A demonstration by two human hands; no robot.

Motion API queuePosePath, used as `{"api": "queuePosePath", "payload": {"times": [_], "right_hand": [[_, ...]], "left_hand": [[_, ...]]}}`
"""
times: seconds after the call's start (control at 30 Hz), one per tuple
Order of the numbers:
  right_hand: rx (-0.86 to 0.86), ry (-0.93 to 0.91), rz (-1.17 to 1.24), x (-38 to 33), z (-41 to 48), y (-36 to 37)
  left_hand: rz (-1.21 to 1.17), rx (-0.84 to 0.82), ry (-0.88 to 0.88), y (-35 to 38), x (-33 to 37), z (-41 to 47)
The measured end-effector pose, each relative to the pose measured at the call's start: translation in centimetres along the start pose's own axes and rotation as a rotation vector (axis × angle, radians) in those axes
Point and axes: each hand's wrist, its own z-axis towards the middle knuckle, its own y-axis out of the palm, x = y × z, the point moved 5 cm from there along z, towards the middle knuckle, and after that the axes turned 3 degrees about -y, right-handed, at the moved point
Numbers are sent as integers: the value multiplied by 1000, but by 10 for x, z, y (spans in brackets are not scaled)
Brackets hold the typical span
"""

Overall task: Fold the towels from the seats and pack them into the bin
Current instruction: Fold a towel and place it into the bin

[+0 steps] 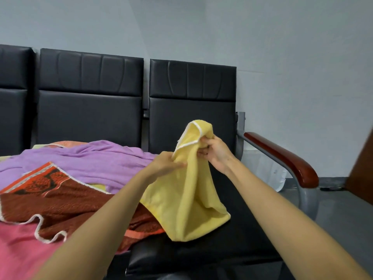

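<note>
A yellow towel (187, 190) with a white hem hangs above the right black seat (232, 229), its lower end resting on the cushion. My right hand (215, 151) grips its bunched top edge. My left hand (163, 165) pinches the same towel a little lower on its left side. On the seats to the left lies a heap of other towels: a purple one (94, 160), a dark red and orange patterned one (66, 201) and a pink one (22, 251). No bin is in view.
The black seats have tall backrests (90, 93) against a grey wall. A red-brown armrest (282, 158) on a grey metal frame ends the row at the right. A brown wooden edge (361, 178) stands at the far right above the grey floor.
</note>
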Motion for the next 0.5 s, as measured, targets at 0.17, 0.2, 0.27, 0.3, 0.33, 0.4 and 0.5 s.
{"api": "queuePosePath", "payload": {"times": [0.17,0.2,0.27,0.3,0.33,0.4,0.5], "right_hand": [[206,84,-305,4,8,-37],[213,91,-356,2,8,-40],[126,89,-469,-3,12,-38],[59,94,-541,-4,16,-35],[32,103,-625,-6,18,-32],[91,140,-847,-8,23,-33],[-61,181,-1232,-3,26,-37]], "left_hand": [[210,219,173,2,1,23],[260,245,205,2,4,25],[312,275,258,7,10,30],[328,283,280,11,12,33],[342,283,301,14,14,34],[357,268,337,19,18,38],[329,326,372,17,21,44]]}}
